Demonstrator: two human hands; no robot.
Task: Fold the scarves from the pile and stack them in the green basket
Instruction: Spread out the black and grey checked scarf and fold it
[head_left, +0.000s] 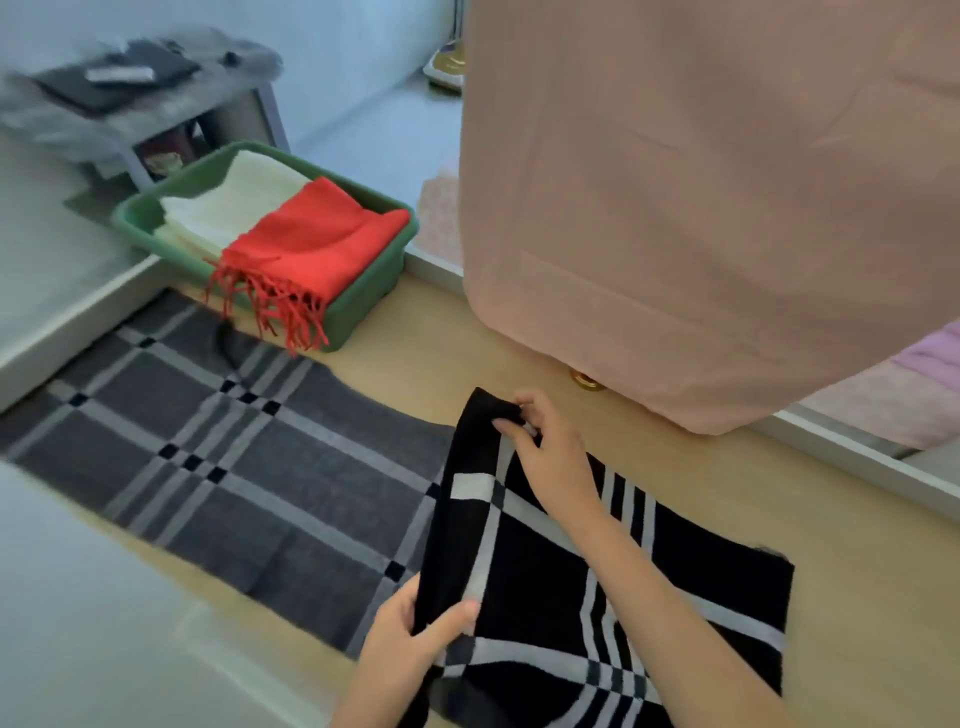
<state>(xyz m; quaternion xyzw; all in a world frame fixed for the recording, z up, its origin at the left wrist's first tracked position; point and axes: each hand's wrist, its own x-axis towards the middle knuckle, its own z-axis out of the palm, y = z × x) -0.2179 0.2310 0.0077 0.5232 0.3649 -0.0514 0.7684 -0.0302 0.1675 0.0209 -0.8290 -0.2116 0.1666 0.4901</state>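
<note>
Right now we are folding the plaid scarf (234, 467), which is lying across the pale worktop (467, 353). Its long grey half is stretching flat toward the left, and its black-and-white end is being turned over close to us. Our left hand (410, 631) is taking the near end of the raised fold, thumb on top, so that grip is clamped on the cloth. Our right hand (545, 452) is pinching the far corner of the same fold, its grip likewise closed on the scarf.

We are judging this an early fold of a third scarf, since the green basket (363, 306) is already holding a cream scarf (234, 197) with a red scarf (317, 239) partly over it. The next move is probably calling for both hands to carry the fold leftward together, edges level, so the black end is landing squarely on the grey length. Further folds are likely needed before it is fitting the basket.

The red scarf's fringe (270, 312) is hanging over the basket's near rim, close to the plaid's grey end, and could be catching during stacking. A big pink cloth (675, 208) is hanging at the upper right and hiding what lies beyond. Lilac fabric (930, 358) at the right edge may be the pile, though we cannot tell. A small grey table (156, 109) is standing behind the basket.
</note>
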